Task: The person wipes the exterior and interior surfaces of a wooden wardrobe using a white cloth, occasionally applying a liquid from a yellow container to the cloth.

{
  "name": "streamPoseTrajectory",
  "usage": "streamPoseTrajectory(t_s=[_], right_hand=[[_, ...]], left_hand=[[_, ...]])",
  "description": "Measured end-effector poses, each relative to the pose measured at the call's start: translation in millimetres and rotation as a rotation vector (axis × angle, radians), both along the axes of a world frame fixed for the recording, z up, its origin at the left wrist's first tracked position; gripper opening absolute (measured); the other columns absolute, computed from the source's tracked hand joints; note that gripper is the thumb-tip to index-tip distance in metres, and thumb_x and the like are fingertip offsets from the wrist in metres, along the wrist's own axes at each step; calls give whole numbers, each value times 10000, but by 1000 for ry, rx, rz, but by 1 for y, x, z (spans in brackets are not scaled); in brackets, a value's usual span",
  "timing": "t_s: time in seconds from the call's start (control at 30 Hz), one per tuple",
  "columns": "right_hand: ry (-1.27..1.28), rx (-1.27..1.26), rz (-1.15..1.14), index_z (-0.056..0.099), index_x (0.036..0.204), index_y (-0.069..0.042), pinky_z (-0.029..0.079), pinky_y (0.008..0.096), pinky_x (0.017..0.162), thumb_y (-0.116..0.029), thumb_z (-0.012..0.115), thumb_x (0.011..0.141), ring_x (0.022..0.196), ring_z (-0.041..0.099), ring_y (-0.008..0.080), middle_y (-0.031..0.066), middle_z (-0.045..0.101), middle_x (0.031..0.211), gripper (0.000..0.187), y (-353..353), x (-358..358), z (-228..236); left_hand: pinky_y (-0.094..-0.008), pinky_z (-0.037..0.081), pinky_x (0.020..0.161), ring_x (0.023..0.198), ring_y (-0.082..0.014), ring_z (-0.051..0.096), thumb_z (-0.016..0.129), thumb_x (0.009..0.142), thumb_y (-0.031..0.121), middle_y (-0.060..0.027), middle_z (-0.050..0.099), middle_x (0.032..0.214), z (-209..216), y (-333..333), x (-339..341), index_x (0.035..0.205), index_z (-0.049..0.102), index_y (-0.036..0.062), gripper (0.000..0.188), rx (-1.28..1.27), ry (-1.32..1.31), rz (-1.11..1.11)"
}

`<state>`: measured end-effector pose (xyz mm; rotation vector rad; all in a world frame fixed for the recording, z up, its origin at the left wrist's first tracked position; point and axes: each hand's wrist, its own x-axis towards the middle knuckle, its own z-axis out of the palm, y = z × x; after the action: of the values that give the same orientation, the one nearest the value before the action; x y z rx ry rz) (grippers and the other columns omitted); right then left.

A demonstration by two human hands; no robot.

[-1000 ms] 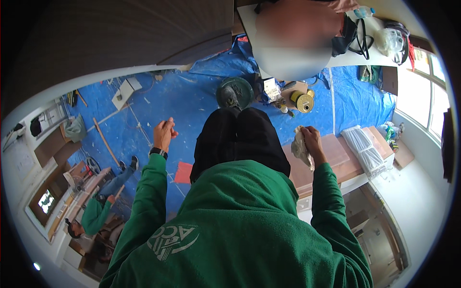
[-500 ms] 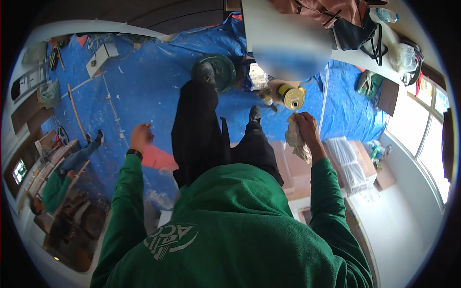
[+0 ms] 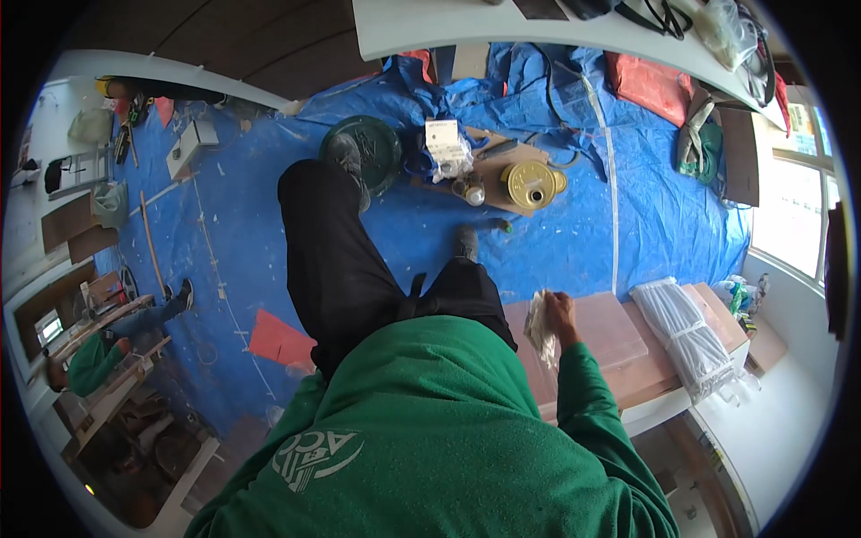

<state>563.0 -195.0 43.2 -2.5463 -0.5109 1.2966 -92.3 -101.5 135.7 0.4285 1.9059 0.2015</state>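
Note:
My right hand (image 3: 562, 316) is closed on a crumpled off-white rag (image 3: 540, 330), which hangs beside my right hip over pinkish-brown boards (image 3: 596, 334). My left hand is out of view; only the left sleeve shows, down along my side. Ahead of my feet on the blue tarp (image 3: 242, 224) is a dark green round tub (image 3: 387, 148), with my left shoe overlapping its near left edge. To its right, a gold-coloured can (image 3: 529, 184) stands on a cardboard sheet (image 3: 502, 163), beside a white box (image 3: 441, 134) and a small jar (image 3: 470, 190).
A white table (image 3: 430, 25) crosses the far side. At right, a plastic-wrapped white bundle (image 3: 682, 325) lies on the boards. A red sheet (image 3: 278, 339) is on the tarp at left. Farther left, a person in green (image 3: 94, 366) is beside wooden shelving.
My left hand has dropped out of view. My right hand has moved lower in the picture, still holding the rag. The view has shifted, showing more tarp and less of the table.

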Motion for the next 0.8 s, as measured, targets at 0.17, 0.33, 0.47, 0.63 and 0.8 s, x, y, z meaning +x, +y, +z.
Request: streamPoseTrajectory(t_s=[0.17, 0.33, 0.47, 0.63, 0.8], right_hand=[[75, -43, 32, 725, 1063, 77, 566, 418, 762, -395, 661, 915, 860, 719, 282, 204, 742, 913, 499, -96, -4, 1], [-4, -3, 131, 741, 1059, 29, 551, 460, 837, -421, 668, 919, 952, 727, 387, 242, 749, 978, 477, -45, 6, 11], [-122, 289, 175, 712, 975, -9, 537, 480, 795, -352, 664, 960, 910, 706, 418, 236, 730, 940, 348, 40, 4, 19], [-236, 564, 184, 687, 967, -24, 535, 476, 758, -220, 648, 963, 881, 701, 420, 218, 727, 909, 200, 148, 10, 65], [-352, 675, 269, 697, 1047, -46, 545, 471, 791, -278, 609, 998, 868, 716, 389, 204, 736, 922, 254, 220, 42, 68]], left_hand=[[-420, 568, 820, 1023, -217, 675, 564, 1036, 289, -107, 692, 1144, 18, -30, -7, 1291, 608, 9, 382, 118, -82, 117], [-445, 564, 867, 1105, -219, 658, 537, 1048, 293, -103, 687, 1224, -7, 41, -18, 1355, 580, 14, 418, 361, -340, 148], [-417, 561, 872, 1078, -185, 653, 554, 1033, 231, -107, 702, 1179, 2, 69, -31, 1300, 612, -10, 365, 387, -338, -190], [-418, 557, 855, 1047, -189, 658, 563, 1023, 243, -111, 710, 1144, 39, -17, -21, 1266, 627, -11, 357, 389, -73, -360], [-419, 553, 839, 1016, -193, 662, 572, 1013, 254, -114, 717, 1109, 75, -103, -18, 1232, 641, -13, 352, 290, 9, -345]])
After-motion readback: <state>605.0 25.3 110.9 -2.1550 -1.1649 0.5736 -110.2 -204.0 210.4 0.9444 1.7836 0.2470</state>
